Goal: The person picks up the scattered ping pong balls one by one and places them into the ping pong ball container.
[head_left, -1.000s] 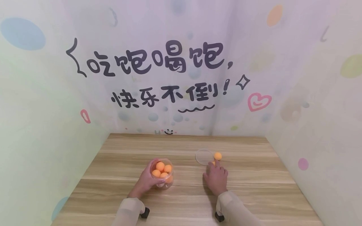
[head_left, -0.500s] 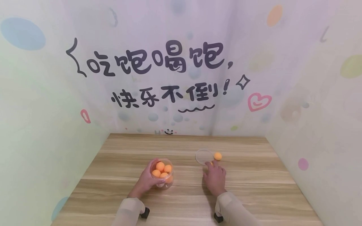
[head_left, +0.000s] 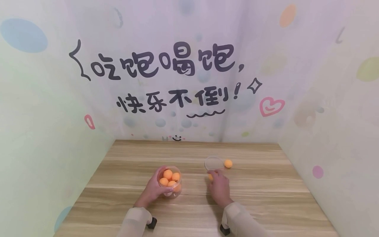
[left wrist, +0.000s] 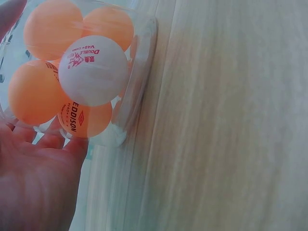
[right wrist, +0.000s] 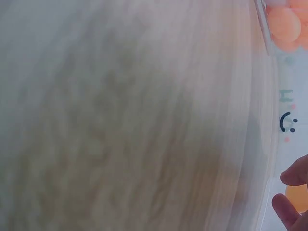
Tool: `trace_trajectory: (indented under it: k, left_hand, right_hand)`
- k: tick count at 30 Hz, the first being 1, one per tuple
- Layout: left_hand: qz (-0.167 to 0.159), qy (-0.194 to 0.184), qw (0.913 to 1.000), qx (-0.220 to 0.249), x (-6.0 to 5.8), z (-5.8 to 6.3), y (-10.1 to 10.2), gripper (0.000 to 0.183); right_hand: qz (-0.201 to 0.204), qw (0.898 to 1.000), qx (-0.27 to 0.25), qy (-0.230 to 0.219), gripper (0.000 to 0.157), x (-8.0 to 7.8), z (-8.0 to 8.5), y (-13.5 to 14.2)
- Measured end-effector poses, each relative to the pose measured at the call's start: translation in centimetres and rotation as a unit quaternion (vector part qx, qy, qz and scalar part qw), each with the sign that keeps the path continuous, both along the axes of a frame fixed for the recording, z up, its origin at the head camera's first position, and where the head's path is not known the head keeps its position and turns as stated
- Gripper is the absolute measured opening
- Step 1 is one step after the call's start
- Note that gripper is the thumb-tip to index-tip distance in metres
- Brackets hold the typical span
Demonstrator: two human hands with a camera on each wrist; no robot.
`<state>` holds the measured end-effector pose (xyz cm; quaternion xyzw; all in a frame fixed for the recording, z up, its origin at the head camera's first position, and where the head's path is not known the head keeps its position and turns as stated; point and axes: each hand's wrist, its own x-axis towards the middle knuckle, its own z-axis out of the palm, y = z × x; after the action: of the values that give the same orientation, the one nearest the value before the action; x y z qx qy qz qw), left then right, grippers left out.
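My left hand (head_left: 154, 186) grips a clear plastic jar (head_left: 175, 194) on the table, with the thumb on the near side. Several orange ping-pong balls (head_left: 167, 174) fill it, and the left wrist view also shows a white ping-pong ball (left wrist: 94, 70) through its wall. To the right, my right hand (head_left: 219, 189) pinches one orange ping-pong ball (right wrist: 297, 197) between thumb and fingers, low over the table. In the head view the hand partly hides that ball. Another orange ping-pong ball (head_left: 228, 163) lies just beyond the right hand.
A clear round lid (head_left: 214, 162) lies flat beside the loose ball, just past the right fingertips. The wood-grain table (head_left: 130, 154) ends at a printed back wall (head_left: 189, 128), with pale walls on both sides.
My right hand has moved left and slightly nearer with the orange ping-pong ball, away from the other loose ball. My left hand and the jar have stayed in place.
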<state>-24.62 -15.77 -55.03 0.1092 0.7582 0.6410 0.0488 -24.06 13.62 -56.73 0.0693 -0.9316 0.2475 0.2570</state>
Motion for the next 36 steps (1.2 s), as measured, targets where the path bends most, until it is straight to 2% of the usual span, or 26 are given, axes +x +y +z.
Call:
trace_trajectory:
  k: [17,29,36]
  left_hand:
    - [0.005,-0.015,0.9999,0.006,0.1,0.2,0.1,0.105]
    - [0.006,-0.014,0.9999,0.006,0.1,0.2,0.1,0.105]
    - [0.01,-0.017,0.9998,0.005,0.1,0.2,0.1,0.102]
  right_hand:
    - [0.003,0.997,-0.038,-0.067,0.048,0.5,0.6,-1.6]
    - [0.026,0.997,-0.068,-0.031,0.045,0.6,0.1,-2.5]
    - [0.043,0.996,-0.068,-0.028,0.044,0.8,0.6,-3.1]
